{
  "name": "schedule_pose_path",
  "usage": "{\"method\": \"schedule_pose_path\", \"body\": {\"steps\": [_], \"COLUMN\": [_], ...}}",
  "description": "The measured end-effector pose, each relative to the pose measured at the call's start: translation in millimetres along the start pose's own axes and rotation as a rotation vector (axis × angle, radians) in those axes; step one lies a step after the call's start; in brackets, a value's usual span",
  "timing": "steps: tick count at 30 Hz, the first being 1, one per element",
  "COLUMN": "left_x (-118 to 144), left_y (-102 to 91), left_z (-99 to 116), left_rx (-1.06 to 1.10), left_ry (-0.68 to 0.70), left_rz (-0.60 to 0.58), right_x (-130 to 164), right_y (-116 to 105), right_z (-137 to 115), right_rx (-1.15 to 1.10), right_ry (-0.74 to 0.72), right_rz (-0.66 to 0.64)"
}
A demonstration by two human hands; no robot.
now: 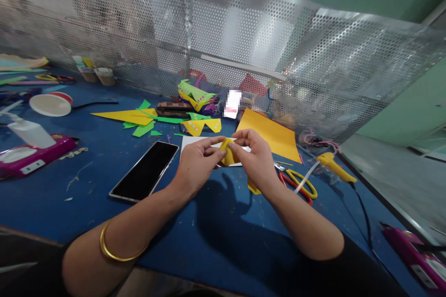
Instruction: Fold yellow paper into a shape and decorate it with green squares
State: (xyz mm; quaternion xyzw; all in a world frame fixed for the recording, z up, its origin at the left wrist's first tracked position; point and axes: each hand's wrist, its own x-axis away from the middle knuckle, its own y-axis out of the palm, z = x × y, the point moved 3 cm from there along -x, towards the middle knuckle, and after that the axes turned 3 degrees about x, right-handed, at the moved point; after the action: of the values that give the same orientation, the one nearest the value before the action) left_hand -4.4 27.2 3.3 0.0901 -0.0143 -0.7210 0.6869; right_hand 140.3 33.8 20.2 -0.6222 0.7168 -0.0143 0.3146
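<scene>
The left hand (197, 158) comes in from the left with thumb and forefinger closed on the left edge of a small yellow paper piece (228, 155), which is held just above a white sheet (190, 141) on the blue table (209, 241), past the phone (144, 171). The piece sits squarely between both hands, its long axis running roughly up and down. The right hand (256, 155) pinches its right edge, fingers curled, equally near; scissors (299, 183) lie just beside that wrist

Small yellow paper piece (229, 154), folded and creased, pinched between fingertips of both hands, raised above white sheet (195, 142).
</scene>
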Motion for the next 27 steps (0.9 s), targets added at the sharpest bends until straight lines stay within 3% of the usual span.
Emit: {"method": "schedule_pose_path", "body": {"steps": [15, 27], "left_x": [0.6, 1.6], "left_y": [1.0, 1.6], "left_z": [3.3, 3.5], "left_rx": [-0.006, -0.026], "left_ry": [-0.005, -0.007], "left_rz": [0.021, 0.019], "right_x": [-7.5, -7.0], "right_y": [-4.0, -2.3], "right_z": [5.4, 4.4], "right_rx": [-0.219, -0.227], "right_ry": [0.137, 0.171], "right_rz": [-0.138, -0.118]}}
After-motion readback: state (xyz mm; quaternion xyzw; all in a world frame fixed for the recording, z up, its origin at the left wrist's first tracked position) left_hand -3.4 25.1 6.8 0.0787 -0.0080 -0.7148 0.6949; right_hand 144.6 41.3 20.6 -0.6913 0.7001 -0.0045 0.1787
